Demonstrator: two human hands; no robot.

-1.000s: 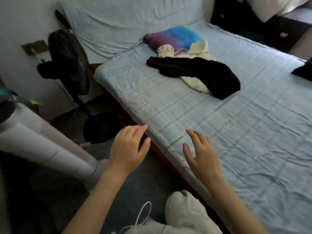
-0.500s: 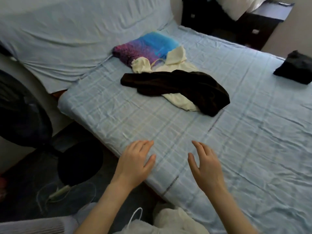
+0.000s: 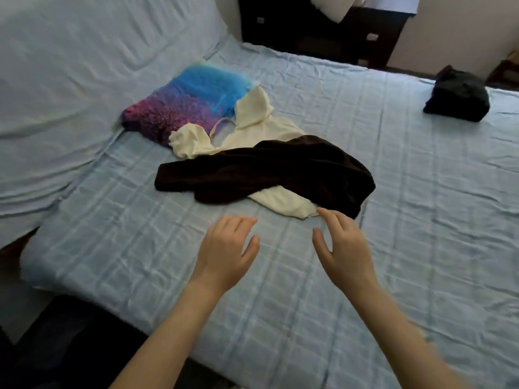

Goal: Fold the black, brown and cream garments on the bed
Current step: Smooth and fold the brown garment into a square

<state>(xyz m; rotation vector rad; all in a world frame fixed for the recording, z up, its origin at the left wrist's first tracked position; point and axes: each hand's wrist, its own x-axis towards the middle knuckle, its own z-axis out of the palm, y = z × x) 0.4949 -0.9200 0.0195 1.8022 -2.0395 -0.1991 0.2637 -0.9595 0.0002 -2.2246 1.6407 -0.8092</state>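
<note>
A dark brown garment (image 3: pixel 280 169) lies crumpled across a cream garment (image 3: pixel 261 122) in the middle of the bed (image 3: pixel 140 248). A black garment (image 3: pixel 457 98) sits bundled at the far right of the bed. My left hand (image 3: pixel 227 251) hovers over the sheet, fingers apart, just short of the brown garment. My right hand (image 3: pixel 342 251) is open too, its fingertips close to the cream garment's near corner. Neither hand holds anything.
A blue and purple pillow (image 3: pixel 191 99) lies behind the cream garment. A light blue covered cushion or headboard (image 3: pixel 70 80) rises on the left. Dark drawers (image 3: pixel 323 29) stand beyond the bed. The bed's near left corner drops to dark floor (image 3: pixel 56 346).
The view has swung onto the bed and closer to the garments. Both hands have moved forward over the sheet toward the brown and cream pile. The fan has left the view.
</note>
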